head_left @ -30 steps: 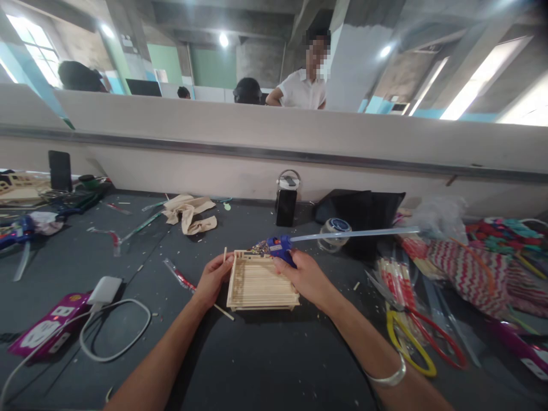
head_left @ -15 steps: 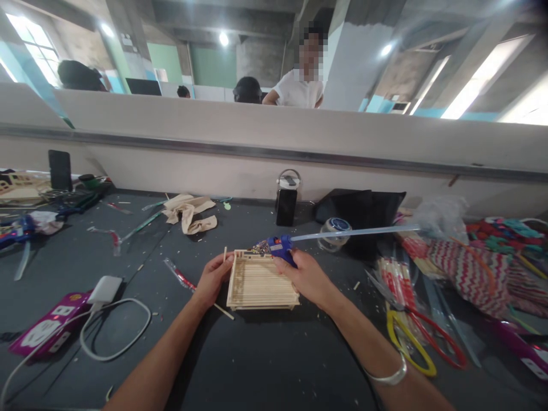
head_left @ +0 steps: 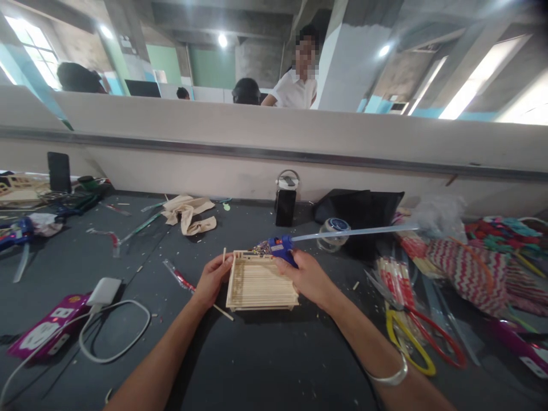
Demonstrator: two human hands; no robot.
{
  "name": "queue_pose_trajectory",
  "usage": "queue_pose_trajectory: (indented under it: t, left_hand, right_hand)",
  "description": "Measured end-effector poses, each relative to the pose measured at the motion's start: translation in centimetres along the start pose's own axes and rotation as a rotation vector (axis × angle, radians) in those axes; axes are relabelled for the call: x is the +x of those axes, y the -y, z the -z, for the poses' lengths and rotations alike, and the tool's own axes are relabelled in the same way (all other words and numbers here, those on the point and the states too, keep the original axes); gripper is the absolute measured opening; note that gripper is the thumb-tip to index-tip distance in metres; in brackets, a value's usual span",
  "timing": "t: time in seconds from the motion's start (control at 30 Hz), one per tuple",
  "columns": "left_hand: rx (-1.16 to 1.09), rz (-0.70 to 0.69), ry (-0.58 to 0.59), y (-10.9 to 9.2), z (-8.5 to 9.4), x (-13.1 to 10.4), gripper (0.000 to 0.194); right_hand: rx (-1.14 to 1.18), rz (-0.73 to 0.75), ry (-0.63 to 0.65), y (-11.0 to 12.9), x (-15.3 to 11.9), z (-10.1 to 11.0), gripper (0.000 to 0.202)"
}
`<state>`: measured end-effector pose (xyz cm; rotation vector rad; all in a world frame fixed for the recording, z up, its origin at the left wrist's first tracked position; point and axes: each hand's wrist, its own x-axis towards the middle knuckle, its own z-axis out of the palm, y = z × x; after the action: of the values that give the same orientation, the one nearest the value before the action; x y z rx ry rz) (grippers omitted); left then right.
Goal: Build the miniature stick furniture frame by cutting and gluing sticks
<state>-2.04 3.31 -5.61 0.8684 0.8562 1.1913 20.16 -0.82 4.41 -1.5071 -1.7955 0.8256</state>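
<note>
In front of me a small tray-like piece built of thin wooden sticks (head_left: 262,283) rests on the dark table. My left hand (head_left: 214,279) is closed at its left far corner, pinching a short wooden stick (head_left: 225,254) that stands upright; whether the fingers also grip the frame is hidden. My right hand (head_left: 311,278) is wrapped around a blue hot glue gun (head_left: 280,248), whose nozzle points left over the far edge of the piece. A long clear glue stick (head_left: 359,232) juts rightward from the gun's back.
Scissors (head_left: 411,337) with yellow and red handles lie right, near packed sticks (head_left: 396,279) and knitted fabric (head_left: 471,271). A glass jar (head_left: 334,240) and a phone (head_left: 285,208) stand behind. A purple power strip (head_left: 49,326) with a white cable is left. Beyond the partition stands a person.
Both hands, the glue gun and the stick piece hold nearly the same place. The view has shifted very slightly, and the person beyond the partition leans a little left.
</note>
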Motion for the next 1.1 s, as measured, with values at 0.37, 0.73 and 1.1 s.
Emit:
queue_pose_trajectory:
  t: [0.37,0.73,1.1]
  left_hand:
    - [0.007,0.007,-0.008,-0.03,-0.04,-0.07,0.042]
    - [0.011,0.003,0.004,-0.04,-0.01,-0.1,0.041]
    - [0.019,0.003,-0.017,-0.15,-0.09,-0.14,0.044]
  right_hand:
    - [-0.01,-0.014,0.001,-0.41,-0.1,0.22,0.024]
    - [0.016,-0.022,-0.021,-0.71,-0.3,0.36,0.024]
    - [0.01,-0.034,-0.046,-0.74,-0.53,0.64,0.023]
